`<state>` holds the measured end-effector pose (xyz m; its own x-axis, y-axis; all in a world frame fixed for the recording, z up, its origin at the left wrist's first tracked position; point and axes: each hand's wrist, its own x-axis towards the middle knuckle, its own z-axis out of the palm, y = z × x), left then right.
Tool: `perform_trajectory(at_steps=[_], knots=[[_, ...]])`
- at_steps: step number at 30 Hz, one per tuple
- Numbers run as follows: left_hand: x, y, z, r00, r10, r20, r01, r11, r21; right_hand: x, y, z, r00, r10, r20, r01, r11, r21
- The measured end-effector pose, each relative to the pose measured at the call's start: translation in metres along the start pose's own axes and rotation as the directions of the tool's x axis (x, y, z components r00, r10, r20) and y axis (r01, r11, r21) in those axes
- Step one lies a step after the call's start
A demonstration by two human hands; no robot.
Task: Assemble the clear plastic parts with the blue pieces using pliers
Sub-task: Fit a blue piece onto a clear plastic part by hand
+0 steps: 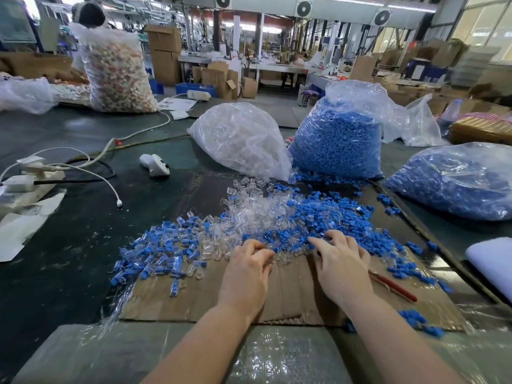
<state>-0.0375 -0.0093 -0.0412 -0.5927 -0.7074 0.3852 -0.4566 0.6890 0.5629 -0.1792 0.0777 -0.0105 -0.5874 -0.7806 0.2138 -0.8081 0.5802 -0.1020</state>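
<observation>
Partly hidden pliers (393,286) under right hand (342,266)

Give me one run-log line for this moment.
left hand: picking at clear parts | right hand: on blue pieces | pliers: lying on cardboard, unheld

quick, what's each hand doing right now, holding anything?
Left hand: fingers curled at the clear plastic parts; whether it grips one cannot be told.
Right hand: open, fingers spread on the blue pieces; red-handled pliers lie beside it.
</observation>
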Motion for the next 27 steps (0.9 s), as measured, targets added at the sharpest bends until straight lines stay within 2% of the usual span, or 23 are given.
perform_trajectory(at_steps=[3,11,16,18,22,27], knots=[[0.000,-0.001,-0.001,1.000,0.000,0.005,0.000,0.999,-0.051,0.007,-0.002,0.003,1.000,-0.004,0.017,0.004,1.000,-0.026],[0.001,0.001,-0.004,0.999,-0.054,-0.007,0.053,0.987,-0.153,0.006,-0.002,0.002,0.995,0.024,-0.102,-0.026,1.000,-0.016],[-0.001,0.002,-0.005,0.997,-0.065,-0.045,0.057,0.985,-0.163,-0.007,-0.020,-0.002,0.958,-0.031,-0.284,0.087,0.979,0.187],[-0.001,0.003,-0.006,0.995,-0.066,-0.069,0.053,0.983,-0.177,-0.013,-0.028,0.001,0.965,-0.024,-0.262,0.092,0.964,0.251],[-0.004,0.003,-0.007,0.997,-0.041,-0.064,0.030,0.987,-0.158,-0.020,-0.032,0.012,0.984,0.000,-0.176,0.049,0.961,0.271],[-0.004,0.002,-0.007,0.999,-0.025,-0.021,0.023,0.994,-0.111,-0.027,-0.034,0.019,0.980,0.011,-0.197,0.061,0.934,0.353]])
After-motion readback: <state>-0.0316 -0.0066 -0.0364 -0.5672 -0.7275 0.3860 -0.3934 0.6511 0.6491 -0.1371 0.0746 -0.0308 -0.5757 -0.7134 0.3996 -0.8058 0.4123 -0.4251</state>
